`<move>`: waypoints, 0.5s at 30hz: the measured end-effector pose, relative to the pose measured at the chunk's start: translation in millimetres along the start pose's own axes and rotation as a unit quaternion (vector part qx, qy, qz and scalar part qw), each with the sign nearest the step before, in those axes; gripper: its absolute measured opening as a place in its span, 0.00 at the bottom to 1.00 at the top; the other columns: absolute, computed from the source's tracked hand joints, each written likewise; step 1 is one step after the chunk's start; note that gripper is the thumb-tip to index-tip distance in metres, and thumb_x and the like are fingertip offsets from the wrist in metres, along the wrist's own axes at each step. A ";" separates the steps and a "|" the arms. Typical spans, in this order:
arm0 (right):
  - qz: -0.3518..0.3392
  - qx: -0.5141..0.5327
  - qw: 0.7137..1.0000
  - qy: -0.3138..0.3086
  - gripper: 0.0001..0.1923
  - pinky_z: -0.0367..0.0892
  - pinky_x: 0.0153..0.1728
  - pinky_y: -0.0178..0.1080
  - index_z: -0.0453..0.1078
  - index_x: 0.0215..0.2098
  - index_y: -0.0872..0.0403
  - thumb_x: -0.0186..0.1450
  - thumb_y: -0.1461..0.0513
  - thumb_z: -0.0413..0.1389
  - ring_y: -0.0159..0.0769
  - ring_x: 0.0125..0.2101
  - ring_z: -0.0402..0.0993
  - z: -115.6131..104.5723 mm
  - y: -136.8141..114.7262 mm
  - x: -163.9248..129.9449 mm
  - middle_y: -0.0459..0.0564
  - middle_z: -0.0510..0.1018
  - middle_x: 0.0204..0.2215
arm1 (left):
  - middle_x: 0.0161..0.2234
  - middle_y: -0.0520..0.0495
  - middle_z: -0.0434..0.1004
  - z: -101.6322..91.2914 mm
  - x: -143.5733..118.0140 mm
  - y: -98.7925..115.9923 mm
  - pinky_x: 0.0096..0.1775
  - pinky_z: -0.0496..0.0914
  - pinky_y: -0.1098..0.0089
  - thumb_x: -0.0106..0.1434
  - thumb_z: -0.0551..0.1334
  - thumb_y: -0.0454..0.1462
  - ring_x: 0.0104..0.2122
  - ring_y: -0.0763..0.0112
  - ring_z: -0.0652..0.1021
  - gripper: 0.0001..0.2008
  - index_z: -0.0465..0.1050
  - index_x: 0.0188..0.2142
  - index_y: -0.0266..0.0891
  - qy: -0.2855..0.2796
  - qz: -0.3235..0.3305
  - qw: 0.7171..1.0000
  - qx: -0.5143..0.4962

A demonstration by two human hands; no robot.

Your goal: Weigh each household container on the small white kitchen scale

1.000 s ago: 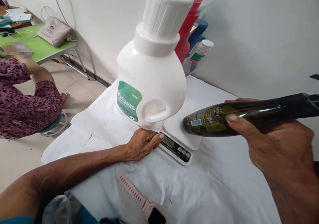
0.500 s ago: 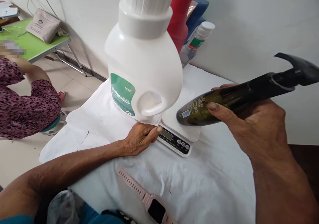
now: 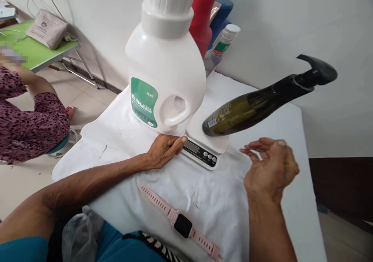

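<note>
A white digital kitchen scale (image 3: 201, 153), with a small display and round buttons, sits on the cloth. On its plate stands a dark green pump bottle (image 3: 247, 112) with a black pump head; it looks slanted to the right in this wide view. My left hand (image 3: 163, 150) is closed at the scale's left front corner, thumb and forefinger against the edge beside the display. Just right of the scale, my right hand (image 3: 269, 165) is off the bottle, fingers loosely bent and apart with nothing in them. A large white detergent jug (image 3: 171, 63) with a green label stands behind my left hand.
A red bottle (image 3: 202, 19) and a clear white-capped bottle (image 3: 223, 44) stand behind the jug. Near me on the white cloth lies a pink smartwatch (image 3: 183, 225). To the left, a person sits by a green folding table (image 3: 37, 58) bearing a pouch (image 3: 47, 28).
My right hand has let go of the pump bottle and drawn back down toward me. The bottle now rests on the scale unheld. My left hand has stayed at the scale's corner.
</note>
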State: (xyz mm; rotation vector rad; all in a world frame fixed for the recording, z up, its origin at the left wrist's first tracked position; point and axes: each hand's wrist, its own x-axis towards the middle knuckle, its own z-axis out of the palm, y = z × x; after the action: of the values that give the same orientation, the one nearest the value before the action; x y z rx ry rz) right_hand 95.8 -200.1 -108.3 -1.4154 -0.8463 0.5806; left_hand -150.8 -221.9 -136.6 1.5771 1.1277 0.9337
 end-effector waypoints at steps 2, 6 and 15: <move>0.031 0.001 0.999 0.017 0.24 0.71 0.26 0.37 0.70 0.32 0.52 0.59 0.41 0.63 0.33 0.26 0.71 -7.9 19.7 -11.4 0.44 0.72 0.24 | 0.20 0.53 0.62 0.7 -0.5 -0.2 0.32 0.62 0.69 0.77 0.46 0.56 0.23 0.75 0.63 0.33 0.60 0.21 0.40 0.006 -0.003 1.000 0.004; 0.028 0.001 0.999 0.024 0.25 0.68 0.22 0.34 0.69 0.30 0.52 0.61 0.40 0.62 0.30 0.22 0.68 -14.7 42.4 -23.9 0.42 0.70 0.21 | 0.20 0.53 0.61 1.5 -4.5 1.1 0.32 0.61 0.69 0.76 0.46 0.57 0.23 0.76 0.63 0.33 0.60 0.21 0.40 0.016 -0.010 1.000 0.007; -0.002 0.002 1.000 -0.004 0.24 0.65 0.22 0.34 0.70 0.32 0.52 0.66 0.41 0.59 0.29 0.20 0.67 -20.0 44.3 -32.8 0.41 0.71 0.21 | 0.20 0.53 0.60 -1.5 -20.2 2.9 0.33 0.63 0.69 0.76 0.46 0.58 0.23 0.75 0.63 0.34 0.60 0.21 0.40 0.044 -0.013 0.998 0.039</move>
State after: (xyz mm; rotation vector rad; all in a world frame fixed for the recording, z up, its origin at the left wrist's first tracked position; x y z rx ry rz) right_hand 98.1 -233.6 -156.3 -1.4091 -0.8536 0.5835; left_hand -157.2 -241.2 -134.5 1.5927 1.2559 0.9609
